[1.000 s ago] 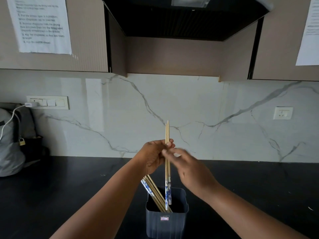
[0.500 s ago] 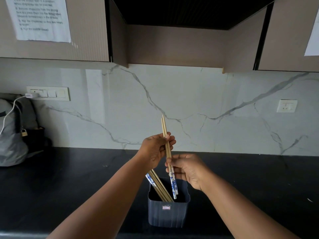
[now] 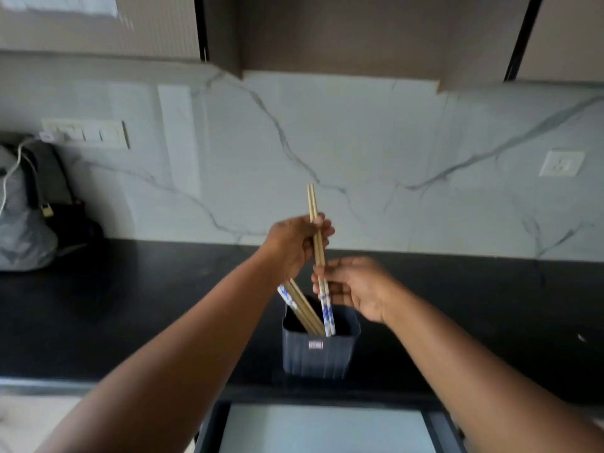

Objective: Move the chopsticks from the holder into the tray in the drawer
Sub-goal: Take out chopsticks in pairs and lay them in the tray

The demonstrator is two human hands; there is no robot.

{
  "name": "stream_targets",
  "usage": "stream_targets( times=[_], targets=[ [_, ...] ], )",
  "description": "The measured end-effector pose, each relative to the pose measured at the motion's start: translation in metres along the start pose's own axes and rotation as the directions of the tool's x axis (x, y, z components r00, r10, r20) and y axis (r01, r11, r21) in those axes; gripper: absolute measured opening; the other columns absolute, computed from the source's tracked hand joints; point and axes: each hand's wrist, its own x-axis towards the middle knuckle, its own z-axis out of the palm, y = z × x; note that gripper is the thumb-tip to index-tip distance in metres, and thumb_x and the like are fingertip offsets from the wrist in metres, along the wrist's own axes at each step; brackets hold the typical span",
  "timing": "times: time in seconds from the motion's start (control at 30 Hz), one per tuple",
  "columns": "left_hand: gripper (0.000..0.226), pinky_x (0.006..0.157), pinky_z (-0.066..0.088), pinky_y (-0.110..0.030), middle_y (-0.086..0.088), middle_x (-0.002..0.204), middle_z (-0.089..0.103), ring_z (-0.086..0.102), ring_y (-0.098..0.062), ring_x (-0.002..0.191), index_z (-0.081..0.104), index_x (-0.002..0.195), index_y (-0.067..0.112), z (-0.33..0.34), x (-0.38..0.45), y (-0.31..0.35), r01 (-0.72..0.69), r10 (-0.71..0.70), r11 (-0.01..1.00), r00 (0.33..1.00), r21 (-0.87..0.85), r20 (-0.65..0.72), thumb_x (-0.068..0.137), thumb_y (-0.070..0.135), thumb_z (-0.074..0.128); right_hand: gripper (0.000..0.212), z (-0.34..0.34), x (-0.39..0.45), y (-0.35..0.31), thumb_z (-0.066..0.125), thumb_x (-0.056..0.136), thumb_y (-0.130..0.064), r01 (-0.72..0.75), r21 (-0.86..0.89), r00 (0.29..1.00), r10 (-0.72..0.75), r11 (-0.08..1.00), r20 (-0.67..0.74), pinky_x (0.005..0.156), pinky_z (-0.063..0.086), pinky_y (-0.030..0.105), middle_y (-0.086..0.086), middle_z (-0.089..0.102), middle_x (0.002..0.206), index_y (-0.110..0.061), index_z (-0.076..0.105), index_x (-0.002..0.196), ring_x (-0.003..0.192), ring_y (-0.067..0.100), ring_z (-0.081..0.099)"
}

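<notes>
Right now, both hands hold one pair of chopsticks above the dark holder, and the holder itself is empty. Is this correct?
Not quite. The head view shows the holder is not empty: several more chopsticks lean inside it. The rest stands: the left hand and right hand both hold one pair of chopsticks above it.

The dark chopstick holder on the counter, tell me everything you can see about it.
The holder is a dark blue-grey, squarish tub with faint vertical ribs, plastic by its look, and a small red-and-white label near its front rim. It stands upright on the black counter near the front edge. Several chopsticks lean inside. Neither hand touches it.
</notes>
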Motion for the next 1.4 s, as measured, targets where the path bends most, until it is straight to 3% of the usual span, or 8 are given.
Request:
stream_targets(
  times=[0.17,0.27,0.37,0.43,0.5,0.6,1.13,1.4],
  targets=[
    [0.019,0.056,0.055,-0.021,-0.011,0.083,0.069,0.07,-0.013,0.067,0.065,0.093,0.001,-0.037,0.004,-0.008,-0.116,0.148,0.97,0.979,0.213,-0.141,0.096,0.016,0.055,0.004,-0.014,-0.01,0.041,0.074,0.08,-0.003,-0.018,-0.18,0.999,0.027,0.984,0.046,0.057,0.057,0.027,0.013,0.075,0.075,-0.003,0.072,0.083,0.065,0.019,0.072],
    [0.032,0.06,0.048,-0.023,-0.006,0.074,0.068,0.064,-0.014,0.065,0.067,0.077,0.014,-0.096,0.006,-0.033,-0.074,0.281,0.853,0.899,0.517,-0.337,0.094,0.039,0.056,0.005,-0.022,-0.025,0.103,0.074,0.081,-0.005,-0.117,-0.431,0.974,0.189,0.895,0.126,0.06,0.056,0.026,0.012,0.073,0.074,-0.007,0.074,0.077,0.064,0.014,0.069],
    [0.051,0.058,0.037,-0.034,-0.005,0.061,0.056,0.054,-0.025,0.064,0.055,0.064,0.014,-0.152,-0.001,-0.083,0.11,0.356,0.496,0.879,0.861,-0.317,0.092,0.055,0.045,0.004,-0.027,-0.041,0.17,0.078,0.077,-0.019,-0.106,-0.717,0.944,0.296,0.689,0.146,0.057,0.049,0.017,-0.008,0.068,0.06,-0.017,0.075,0.074,0.055,0.001,0.06],
    [0.046,0.081,0.042,-0.04,-0.015,0.097,0.069,0.061,-0.034,0.097,0.067,0.091,0.016,-0.175,-0.007,-0.12,0.154,0.303,0.215,0.928,0.964,-0.216,0.093,0.054,0.04,0.009,-0.029,-0.052,0.203,0.073,0.08,-0.022,-0.062,-0.8,0.913,0.357,0.596,0.195,0.046,0.038,0.008,-0.016,0.061,0.05,-0.022,0.071,0.071,0.044,-0.005,0.052],
    [0.058,0.111,0.018,-0.051,-0.009,0.148,0.044,0.034,-0.032,0.138,0.051,0.135,0.021,-0.192,-0.015,-0.157,0.249,0.144,-0.04,0.96,0.968,-0.242,0.093,0.058,0.034,0.012,-0.033,-0.058,0.237,0.068,0.083,-0.02,-0.022,-0.847,0.886,0.403,0.532,0.23,0.051,0.037,0.014,-0.012,0.059,0.055,-0.019,0.067,0.07,0.05,0.0,0.05],
    [0.08,0.114,-0.009,-0.054,-0.005,0.162,0.005,-0.003,-0.026,0.148,0.015,0.152,0.021,-0.21,-0.027,-0.194,0.352,0.016,-0.257,0.933,0.9,-0.36,0.089,0.07,0.02,0.012,-0.042,-0.058,0.278,0.062,0.086,-0.013,0.0,-0.914,0.871,0.448,0.407,0.2,0.06,0.044,0.026,0.003,0.066,0.077,-0.008,0.071,0.081,0.062,0.013,0.054],
    [0.079,0.118,-0.007,-0.05,-0.005,0.162,-0.001,-0.005,-0.024,0.148,0.005,0.154,0.017,-0.21,-0.032,-0.2,0.269,0.093,-0.383,0.963,0.884,-0.253,0.091,0.066,0.008,0.035,-0.06,-0.05,0.334,0.054,0.089,-0.01,0.001,-0.987,0.81,0.579,0.158,0.093,0.061,0.038,0.025,0.0,0.056,0.079,-0.023,0.043,0.057,0.071,0.019,0.051],
    [0.08,0.118,-0.005,-0.05,-0.006,0.162,0.002,-0.003,-0.025,0.148,0.008,0.153,0.017,-0.21,-0.033,-0.199,0.268,0.099,-0.376,0.963,0.887,-0.249,0.091,0.066,0.01,0.013,-0.066,-0.055,0.351,0.058,0.09,-0.024,-0.018,-0.97,0.854,0.508,0.241,0.11,0.075,0.05,0.027,-0.007,0.065,0.104,-0.024,0.066,0.099,0.094,0.013,0.061]
  ],
)
